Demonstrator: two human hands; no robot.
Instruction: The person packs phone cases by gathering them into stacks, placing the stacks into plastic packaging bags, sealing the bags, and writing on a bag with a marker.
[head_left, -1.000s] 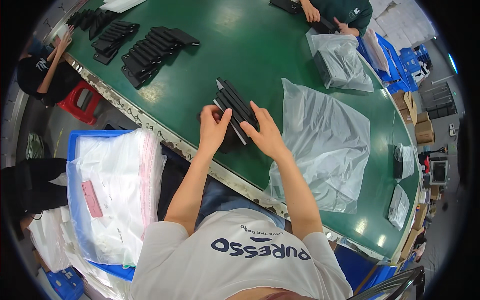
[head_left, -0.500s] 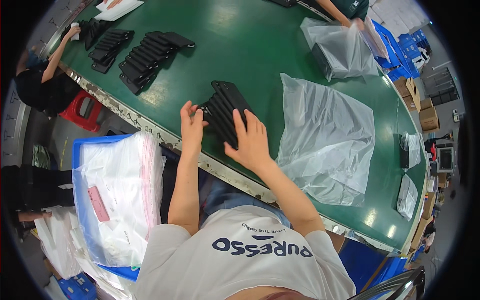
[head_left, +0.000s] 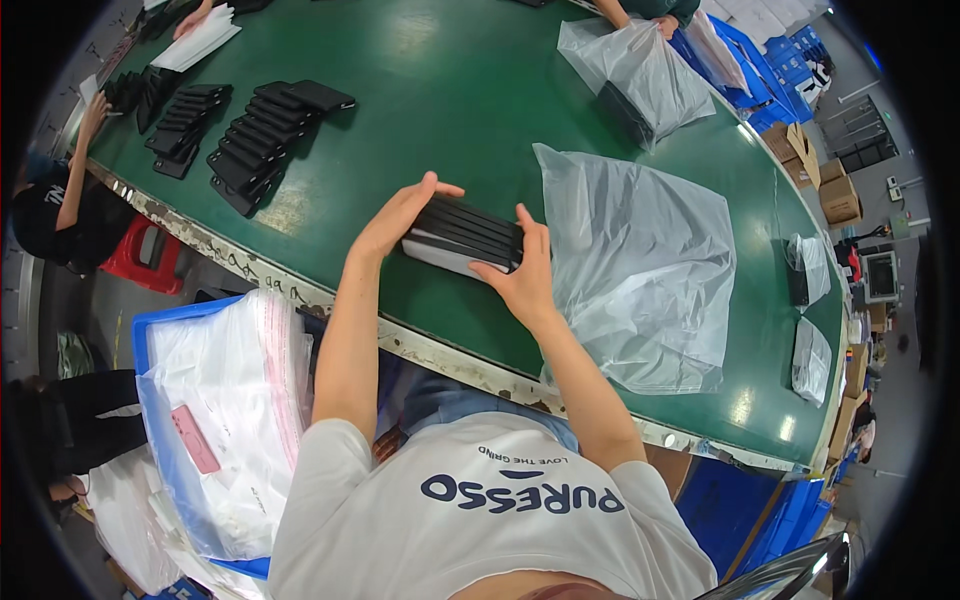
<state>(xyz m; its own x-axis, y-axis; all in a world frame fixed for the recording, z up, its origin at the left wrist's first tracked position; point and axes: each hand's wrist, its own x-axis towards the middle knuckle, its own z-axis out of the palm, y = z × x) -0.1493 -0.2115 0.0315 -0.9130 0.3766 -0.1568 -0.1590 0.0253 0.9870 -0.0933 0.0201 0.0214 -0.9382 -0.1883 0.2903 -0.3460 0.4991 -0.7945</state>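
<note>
Black phone-case stack [head_left: 463, 228]: over green tabletop [head_left: 440, 120]; right hand [head_left: 527, 277] gripping, left hand [head_left: 393, 220] hold unclear
Beyond-left of stack: fanned phone cases [head_left: 252, 143]
Right of stack: plastic bag [head_left: 640, 275], just beside
Room, far right of stack: cardboard boxes [head_left: 839, 200]

Mid-frame, your left hand [head_left: 396, 222] is at the left end of a stack [head_left: 462, 234] of black cases while your right hand [head_left: 527, 275] grips its right end. A clear bag [head_left: 640, 270] lies to the right, more cases [head_left: 250, 146] at upper left, and a pink case [head_left: 195, 438] at lower left.
</note>
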